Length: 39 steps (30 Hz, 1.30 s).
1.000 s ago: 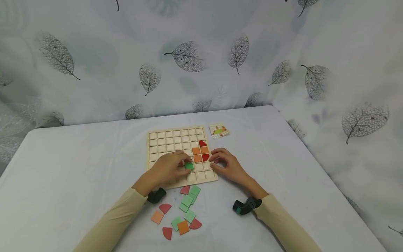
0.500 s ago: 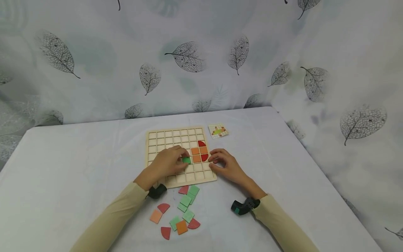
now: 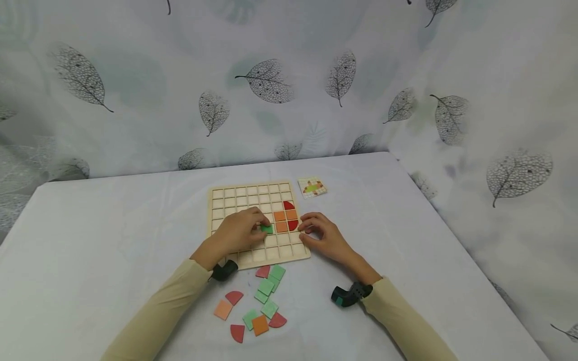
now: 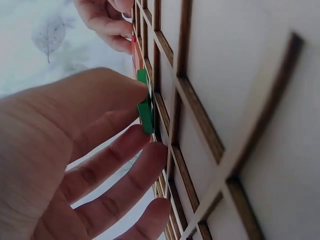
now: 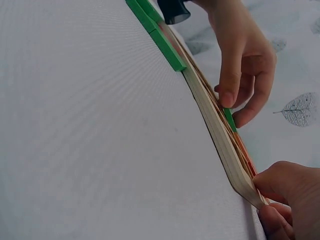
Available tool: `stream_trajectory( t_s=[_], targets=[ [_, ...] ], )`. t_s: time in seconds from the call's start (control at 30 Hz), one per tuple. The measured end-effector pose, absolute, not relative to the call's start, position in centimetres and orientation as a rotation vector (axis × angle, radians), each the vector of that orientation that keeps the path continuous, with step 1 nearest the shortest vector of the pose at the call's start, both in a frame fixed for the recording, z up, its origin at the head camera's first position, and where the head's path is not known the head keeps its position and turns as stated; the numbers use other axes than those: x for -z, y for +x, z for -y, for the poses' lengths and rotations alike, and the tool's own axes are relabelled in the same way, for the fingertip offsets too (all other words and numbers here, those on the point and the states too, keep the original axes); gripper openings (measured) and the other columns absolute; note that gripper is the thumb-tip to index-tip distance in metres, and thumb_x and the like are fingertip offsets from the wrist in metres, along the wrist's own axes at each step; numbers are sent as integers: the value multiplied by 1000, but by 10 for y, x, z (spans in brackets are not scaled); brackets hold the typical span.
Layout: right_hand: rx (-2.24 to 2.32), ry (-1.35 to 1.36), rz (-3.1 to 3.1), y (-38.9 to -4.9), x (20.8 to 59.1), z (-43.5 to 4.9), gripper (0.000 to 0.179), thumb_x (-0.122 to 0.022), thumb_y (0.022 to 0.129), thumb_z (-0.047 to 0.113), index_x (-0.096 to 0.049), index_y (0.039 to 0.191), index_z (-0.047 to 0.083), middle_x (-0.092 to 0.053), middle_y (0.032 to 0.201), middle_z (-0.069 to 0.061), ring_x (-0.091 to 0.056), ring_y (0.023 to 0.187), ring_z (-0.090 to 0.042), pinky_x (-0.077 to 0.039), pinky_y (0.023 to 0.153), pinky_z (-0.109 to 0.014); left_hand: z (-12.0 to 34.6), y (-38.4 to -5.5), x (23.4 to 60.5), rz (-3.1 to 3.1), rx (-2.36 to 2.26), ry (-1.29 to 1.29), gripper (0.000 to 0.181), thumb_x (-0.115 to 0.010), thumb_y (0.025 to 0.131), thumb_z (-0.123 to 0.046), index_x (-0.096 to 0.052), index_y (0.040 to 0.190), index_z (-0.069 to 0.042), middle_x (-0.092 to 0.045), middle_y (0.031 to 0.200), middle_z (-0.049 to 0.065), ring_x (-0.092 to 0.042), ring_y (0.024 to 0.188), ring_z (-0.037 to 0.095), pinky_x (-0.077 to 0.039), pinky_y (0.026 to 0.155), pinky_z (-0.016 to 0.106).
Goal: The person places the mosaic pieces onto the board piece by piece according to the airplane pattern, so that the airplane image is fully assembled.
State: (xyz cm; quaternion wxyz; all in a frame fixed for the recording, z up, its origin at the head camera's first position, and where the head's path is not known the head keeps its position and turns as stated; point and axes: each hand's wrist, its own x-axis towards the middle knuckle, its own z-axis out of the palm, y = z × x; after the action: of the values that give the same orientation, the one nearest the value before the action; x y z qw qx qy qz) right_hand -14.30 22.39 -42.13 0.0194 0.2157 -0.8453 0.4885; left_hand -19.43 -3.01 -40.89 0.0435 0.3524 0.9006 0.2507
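Note:
A pale wooden grid board [image 3: 235,192] lies on the white table. Set in its right part are three orange square tiles [image 3: 281,227] and two red quarter-circle tiles [image 3: 293,225]. My left hand [image 3: 241,230] pinches a green square tile [image 4: 145,117] between thumb and index finger, low over the grid just left of the orange tiles. The other left fingers spread over the board in the left wrist view. At the board's right edge, my right hand [image 3: 327,238] grips the rim [image 5: 240,182] with thumb and fingers.
Loose green squares [image 3: 270,309], red quarter circles [image 3: 237,333] and orange squares [image 3: 260,325] lie in front of the board, some overlapping. A small pattern card [image 3: 312,187] lies beyond its right corner. A leaf-print cloth [image 3: 266,82] hangs behind the table.
My left hand has carried the green tile away from me and slightly left, up beside the lower orange tile; over the last half second it barely moves. The right hand stays at the board's edge.

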Motion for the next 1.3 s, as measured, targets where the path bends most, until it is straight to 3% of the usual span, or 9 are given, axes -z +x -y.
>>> stream_trajectory(
  t_s=[0.7, 1.07, 1.3],
  targets=[
    [-1534, 677, 2616, -143, 423, -225, 16, -67, 85, -8, -64, 101, -10, -54, 123, -30, -59, 103, -37, -50, 88, -47, 27, -196, 409, -2735, -754, 1036, 20, -69, 89, -18, -73, 109, -13, -64, 107, 0, -60, 85, 14, -50, 73, 32],
    [-1532, 668, 2617, -142, 422, -225, 16, -67, 85, -9, -64, 101, -11, -54, 123, -30, -60, 102, -37, -50, 88, -48, 31, -191, 409, -2753, -742, 1126, 18, -70, 88, -23, -71, 103, -12, -64, 101, 0, -56, 76, 10, -46, 66, 25],
    [-1540, 661, 2624, -143, 422, -225, 16, -67, 85, -8, -64, 101, -11, -54, 123, -29, -59, 103, -37, -50, 89, -48, 34, -186, 409, -2700, -778, 1164, 15, -69, 91, -22, -71, 102, -13, -64, 100, -2, -60, 81, 11, -48, 68, 26]
  ],
)
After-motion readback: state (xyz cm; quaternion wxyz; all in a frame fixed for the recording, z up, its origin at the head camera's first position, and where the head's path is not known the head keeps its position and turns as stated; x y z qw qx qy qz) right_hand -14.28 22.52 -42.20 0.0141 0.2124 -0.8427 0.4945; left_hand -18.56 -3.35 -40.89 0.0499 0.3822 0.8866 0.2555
